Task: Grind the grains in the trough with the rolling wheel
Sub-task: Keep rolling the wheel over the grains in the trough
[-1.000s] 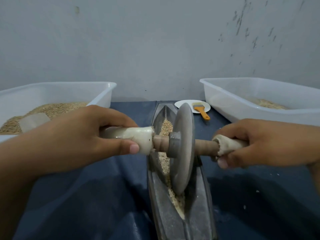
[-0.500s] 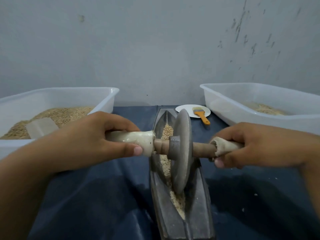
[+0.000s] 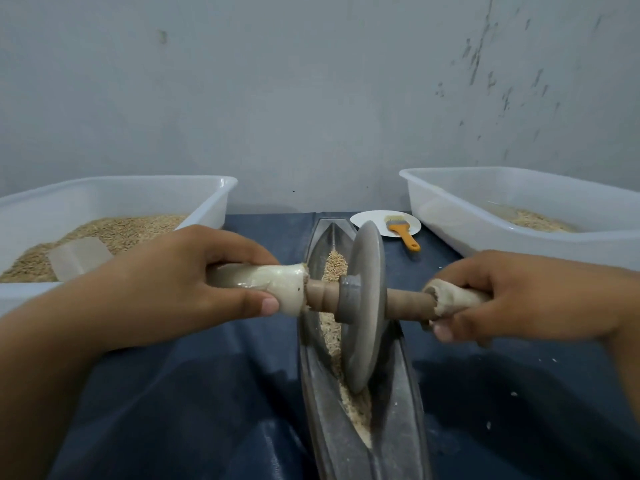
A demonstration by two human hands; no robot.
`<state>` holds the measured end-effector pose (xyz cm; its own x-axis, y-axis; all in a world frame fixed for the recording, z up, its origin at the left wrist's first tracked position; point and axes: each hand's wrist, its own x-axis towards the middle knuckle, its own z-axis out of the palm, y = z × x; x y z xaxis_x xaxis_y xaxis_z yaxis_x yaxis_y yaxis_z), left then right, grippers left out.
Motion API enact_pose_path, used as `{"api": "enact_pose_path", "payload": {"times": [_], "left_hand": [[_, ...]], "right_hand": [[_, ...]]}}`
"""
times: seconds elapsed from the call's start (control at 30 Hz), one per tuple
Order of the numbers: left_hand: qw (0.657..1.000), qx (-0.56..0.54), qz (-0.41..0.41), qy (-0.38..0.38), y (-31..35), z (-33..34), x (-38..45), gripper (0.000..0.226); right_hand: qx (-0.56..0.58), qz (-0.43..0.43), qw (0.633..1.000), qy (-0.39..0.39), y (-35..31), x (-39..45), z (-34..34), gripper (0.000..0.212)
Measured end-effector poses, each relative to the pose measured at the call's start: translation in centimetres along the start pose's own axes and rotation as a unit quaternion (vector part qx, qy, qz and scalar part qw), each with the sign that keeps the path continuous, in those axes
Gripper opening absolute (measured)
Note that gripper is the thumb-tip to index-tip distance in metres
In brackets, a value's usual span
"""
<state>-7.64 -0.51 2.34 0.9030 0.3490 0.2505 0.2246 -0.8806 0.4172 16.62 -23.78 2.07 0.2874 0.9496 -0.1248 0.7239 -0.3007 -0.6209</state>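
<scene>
Wheel [image 3: 365,306] rolled farther up trough [image 3: 391,403]

Two hands [image 3: 166,285] [image 3: 530,296], two white tubs [image 3: 221,199] [image 3: 433,202], one wheel [image 3: 367,306], one trough [image 3: 398,393], one plate [image 3: 367,220], one brush [image 3: 403,233].

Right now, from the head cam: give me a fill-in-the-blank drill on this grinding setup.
1. The rolling wheel stands in the ____.
2. The left hand and right hand each grip a ____ of the wheel's axle.
3. The brush has an ____ handle.
4. The brush's bristles rest on a white ____.

Missing words: trough; handle; orange; plate
</scene>
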Motion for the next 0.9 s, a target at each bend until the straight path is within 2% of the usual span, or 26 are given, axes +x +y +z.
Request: {"api": "enact_pose_path", "payload": {"times": [0.07, 0.13, 0.2, 0.27, 0.37, 0.43, 0.5, 0.57, 0.67, 0.73, 0.8, 0.9], "left_hand": [[0.999, 0.022, -0.017, 0.034, -0.1, 0.8, 0.5, 0.046], [0.994, 0.066, -0.036, 0.078, -0.1, 1.8, 1.0, 0.041], [0.991, 0.092, -0.045, 0.09, 0.1, 2.1, 1.2, 0.039], [0.994, 0.074, -0.038, 0.066, 0.1, 1.6, 0.9, 0.04], [1.0, 0.024, -0.002, -0.003, 0.1, -0.1, 0.0, 0.046], [1.0, 0.005, 0.016, -0.026, 0.1, -0.7, -0.4, 0.048], [1.0, 0.021, 0.018, -0.013, -0.1, -0.5, -0.2, 0.049], [0.998, 0.054, 0.001, 0.031, -0.4, 0.6, 0.4, 0.048], [0.988, 0.101, -0.013, 0.115, -0.4, 2.3, 1.4, 0.04], [0.984, 0.115, -0.005, 0.133, -0.2, 2.8, 1.8, 0.037], [0.99, 0.093, -0.015, 0.108, 0.0, 2.3, 1.4, 0.035], [0.998, 0.051, 0.004, 0.019, 0.1, 0.5, -0.1, 0.04]], "right_hand": [[-0.064, 0.013, 0.993, 0.095, 0.3, 1.1, 0.5, 0.043], [-0.132, 0.022, 0.973, 0.188, 0.4, 2.4, 1.4, 0.03], [-0.173, 0.019, 0.958, 0.228, 0.3, 3.0, 1.9, 0.024], [-0.144, 0.019, 0.971, 0.19, 0.4, 2.4, 1.4, 0.028], [-0.066, 0.01, 0.996, 0.053, 0.2, 0.2, 0.0, 0.046], [0.003, -0.007, 1.0, -0.019, 0.1, -0.6, -0.4, 0.046], [-0.003, -0.009, 1.0, -0.02, 0.4, -0.2, -0.4, 0.047], [-0.081, 0.014, 0.995, 0.064, 1.0, 1.0, 0.1, 0.044], [-0.176, 0.021, 0.956, 0.233, 1.1, 3.3, 1.7, 0.028], [-0.205, 0.012, 0.94, 0.272, 0.7, 3.9, 2.2, 0.025], [-0.184, 0.018, 0.955, 0.231, 0.6, 3.1, 1.6, 0.026], [-0.093, 0.024, 0.993, 0.063, 0.2, 0.5, 0.1, 0.05]]}}
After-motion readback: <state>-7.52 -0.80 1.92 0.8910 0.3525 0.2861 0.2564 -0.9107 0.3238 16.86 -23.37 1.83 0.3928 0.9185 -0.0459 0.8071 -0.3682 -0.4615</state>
